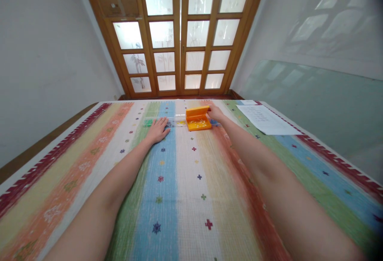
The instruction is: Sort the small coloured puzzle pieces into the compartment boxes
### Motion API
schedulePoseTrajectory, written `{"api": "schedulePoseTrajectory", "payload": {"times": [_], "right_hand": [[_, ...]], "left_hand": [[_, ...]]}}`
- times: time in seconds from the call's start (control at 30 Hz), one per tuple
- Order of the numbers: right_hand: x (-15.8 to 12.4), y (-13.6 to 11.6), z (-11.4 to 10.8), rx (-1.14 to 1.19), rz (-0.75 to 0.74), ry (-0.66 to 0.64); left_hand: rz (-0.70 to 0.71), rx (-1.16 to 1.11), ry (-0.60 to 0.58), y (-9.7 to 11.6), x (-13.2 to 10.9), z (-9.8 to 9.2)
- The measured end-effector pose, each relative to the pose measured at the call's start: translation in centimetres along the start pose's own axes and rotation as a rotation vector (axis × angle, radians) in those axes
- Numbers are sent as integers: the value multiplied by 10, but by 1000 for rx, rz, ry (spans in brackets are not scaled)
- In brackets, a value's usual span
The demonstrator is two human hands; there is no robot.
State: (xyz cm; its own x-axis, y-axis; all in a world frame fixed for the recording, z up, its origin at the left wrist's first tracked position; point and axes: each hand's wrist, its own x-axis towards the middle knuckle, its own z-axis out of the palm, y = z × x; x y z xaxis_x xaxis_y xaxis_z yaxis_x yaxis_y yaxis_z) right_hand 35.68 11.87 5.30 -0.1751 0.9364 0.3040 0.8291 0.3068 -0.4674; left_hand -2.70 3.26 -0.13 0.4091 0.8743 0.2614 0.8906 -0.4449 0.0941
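Observation:
Both my arms reach far forward over a striped, many-coloured cloth (185, 181). My left hand (157, 130) lies flat on the cloth with fingers stretched out, its fingertips at a row of small clear boxes (167, 122) with green and other coloured contents. An orange box (197, 119) stands open at the right end of that row, its lid raised, small pale pieces inside. My right hand (214, 113) rests against the orange box's right side; its fingers are mostly hidden behind the lid.
A white printed sheet of paper (266, 119) lies on the cloth at the far right. Beyond the table's far edge stands a wooden double door (181, 34) with frosted glass panes. White walls rise on both sides.

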Motion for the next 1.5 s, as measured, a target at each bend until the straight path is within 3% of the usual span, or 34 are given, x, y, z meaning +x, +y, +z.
{"api": "schedulePoseTrajectory", "payload": {"times": [0.13, 0.27, 0.53, 0.7, 0.83, 1.03, 1.23, 1.5], "right_hand": [[-20, 9, -13, -88, -148, -67], [-49, 3, -17, -208, -320, -127], [-96, -29, -3, -261, -416, -197], [-93, -37, 5, -291, -302, -171], [-91, -40, 12, -318, -230, -124], [-82, -63, 27, -205, -262, -54], [-59, -101, 53, -172, -365, -9], [-65, -112, 64, -277, -414, -97]], "left_hand": [[-19, -25, 31, 2, -1, -3], [-25, -35, 72, 6, -3, -8], [-1, -18, 112, 22, -3, -24], [-28, -16, 124, 43, 18, -30], [-36, -3, 31, 47, 25, -26], [-20, 28, 36, 43, 7, -14], [-9, 38, 116, 52, -10, -28], [3, 24, 29, 35, -27, -31]]}}
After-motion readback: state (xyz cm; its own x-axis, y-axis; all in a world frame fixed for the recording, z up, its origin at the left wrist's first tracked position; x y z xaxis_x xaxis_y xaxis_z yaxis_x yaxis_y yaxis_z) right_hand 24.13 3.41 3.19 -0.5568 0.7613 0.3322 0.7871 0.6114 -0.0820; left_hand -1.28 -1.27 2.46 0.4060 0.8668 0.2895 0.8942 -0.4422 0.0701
